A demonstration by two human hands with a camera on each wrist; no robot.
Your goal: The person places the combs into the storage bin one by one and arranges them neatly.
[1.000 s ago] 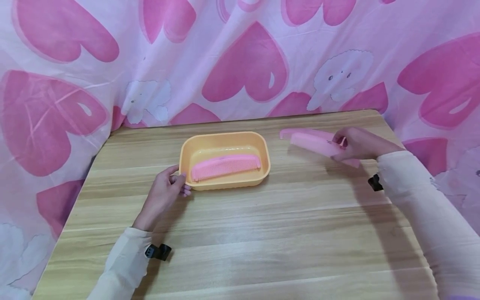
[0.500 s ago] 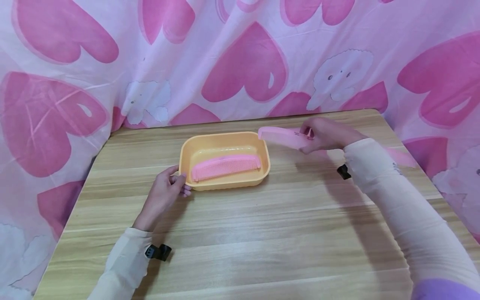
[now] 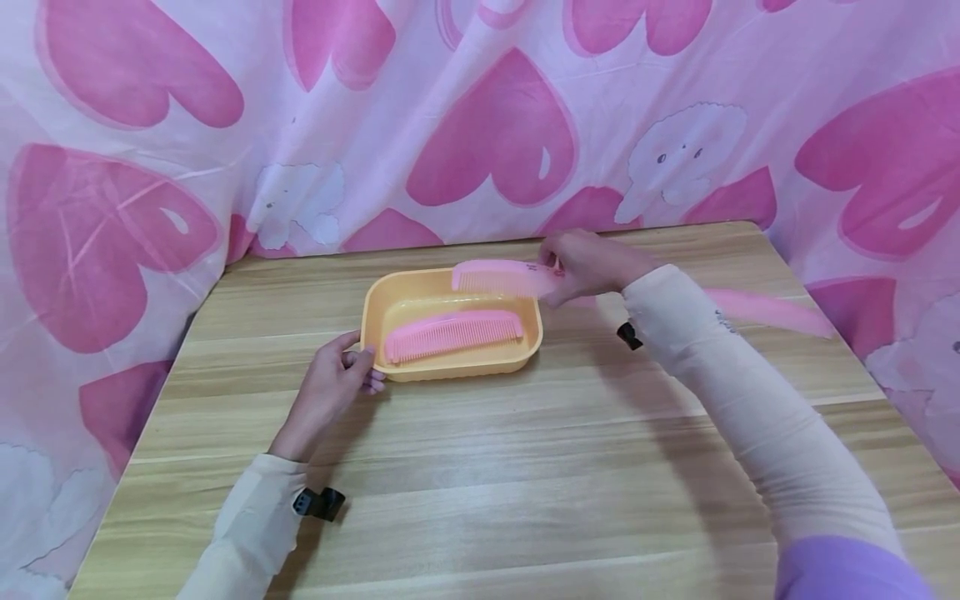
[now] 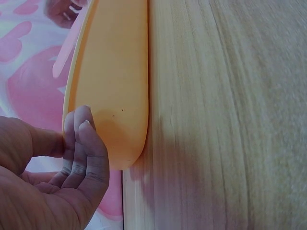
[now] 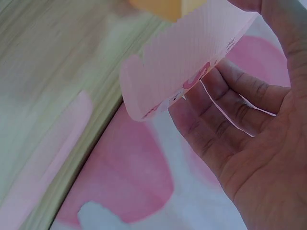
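A yellow-orange plastic basin (image 3: 452,369) stands on the wooden table, with one pink comb (image 3: 453,333) lying inside it, teeth toward the front. My left hand (image 3: 335,379) grips its near left corner, thumb over the rim and fingers curled against the outer wall (image 4: 115,72). Another pink comb (image 3: 495,277) is pinched at one end in my right hand (image 3: 592,265). Its free end reaches over the basin's back right rim. In the right wrist view this comb (image 5: 168,72) shows printed pictures along its spine.
A third pink comb (image 3: 772,310) lies on the table (image 3: 525,475) to the right, partly hidden behind the right sleeve (image 3: 720,383). A pink curtain (image 3: 495,125) with hearts hangs along the back and sides. Each wrist carries a small black device.
My right hand has carried the comb leftward from the right side of the table to above the basin's rim. The comb left behind has come into view. My left hand stays at the corner.
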